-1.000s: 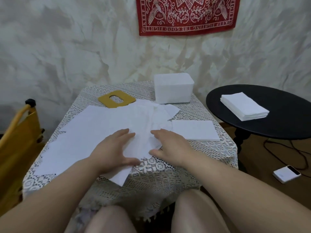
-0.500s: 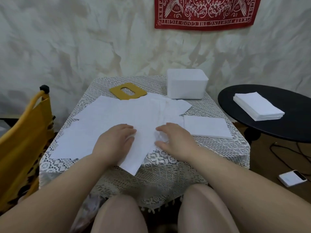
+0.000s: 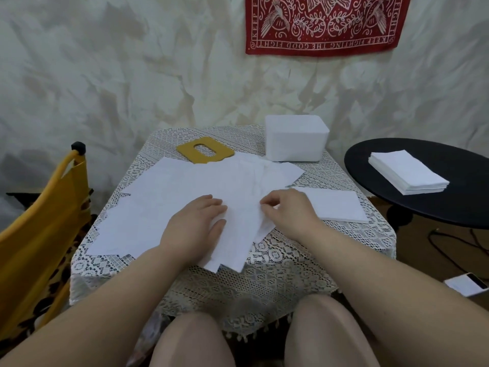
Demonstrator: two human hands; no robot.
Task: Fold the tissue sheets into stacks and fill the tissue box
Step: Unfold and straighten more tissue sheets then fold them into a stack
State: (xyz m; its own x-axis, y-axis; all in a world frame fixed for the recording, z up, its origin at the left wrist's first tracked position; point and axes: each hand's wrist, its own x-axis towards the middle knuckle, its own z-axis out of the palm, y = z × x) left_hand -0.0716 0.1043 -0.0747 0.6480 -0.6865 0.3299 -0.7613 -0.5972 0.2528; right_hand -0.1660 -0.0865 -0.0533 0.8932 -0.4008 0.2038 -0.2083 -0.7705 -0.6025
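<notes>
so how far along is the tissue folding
Done: one folded stack lies on the lace table, a thicker pile on the black side table. In hand: the left hand presses the loose sheets while the right hand pinches an edge. Left: most sheets are unfolded, and the box's yellow lid lies apart from the white box.

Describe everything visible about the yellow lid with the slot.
The yellow lid lies flat on the lace tablecloth at the table's far side, left of the white tissue box. It is a thin mustard-coloured rounded rectangle with an oval opening in its middle. Its near edge sits against the spread tissue sheets. Neither hand touches it.
</notes>
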